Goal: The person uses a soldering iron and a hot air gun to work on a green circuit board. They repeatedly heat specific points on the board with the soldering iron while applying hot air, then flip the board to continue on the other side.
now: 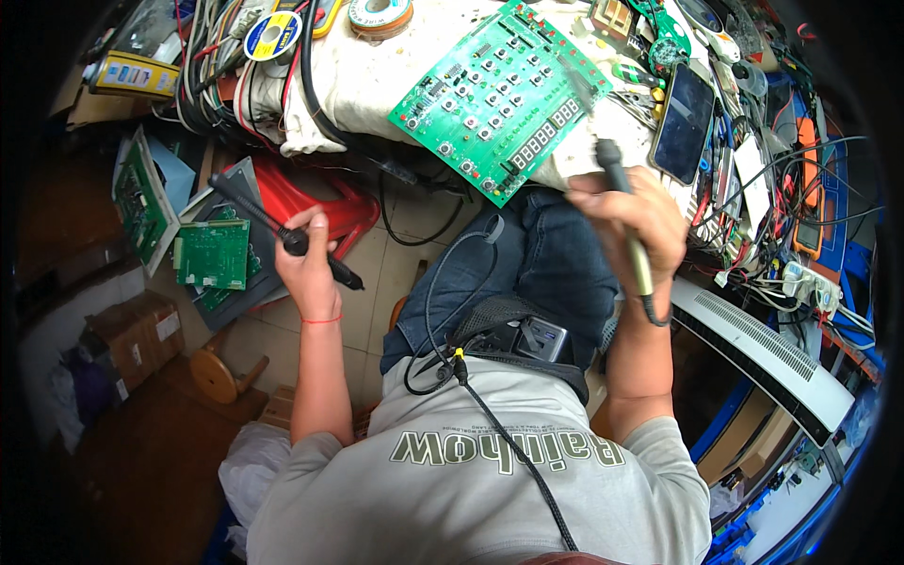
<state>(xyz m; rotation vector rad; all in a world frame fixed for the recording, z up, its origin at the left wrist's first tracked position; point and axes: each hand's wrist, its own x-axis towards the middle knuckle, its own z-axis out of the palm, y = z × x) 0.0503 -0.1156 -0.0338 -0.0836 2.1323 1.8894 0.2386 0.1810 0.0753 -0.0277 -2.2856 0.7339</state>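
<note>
My right hand [652, 218] is closed round a soldering iron [613, 168] with an olive handle and a black collar; its cord leaves by my wrist. The iron's blurred tip points up over the right edge of a green circuit board [499, 105]; I cannot tell whether it touches. The board lies tilted on the cloth-covered bench, carrying push buttons, chips and a row of digit displays. Away to the left, below the bench edge, my left hand [311, 264] grips a slim black tool [252, 207] with a round collar, its kind unclear. It is held in the air.
Solder spools [273, 36] and thick cables stand at the back left. A dark phone [683, 122] lies right of the board, beside cluttered wires and an orange meter [807, 188]. A red plastic stool [330, 212] and more green boards [212, 254] sit below left.
</note>
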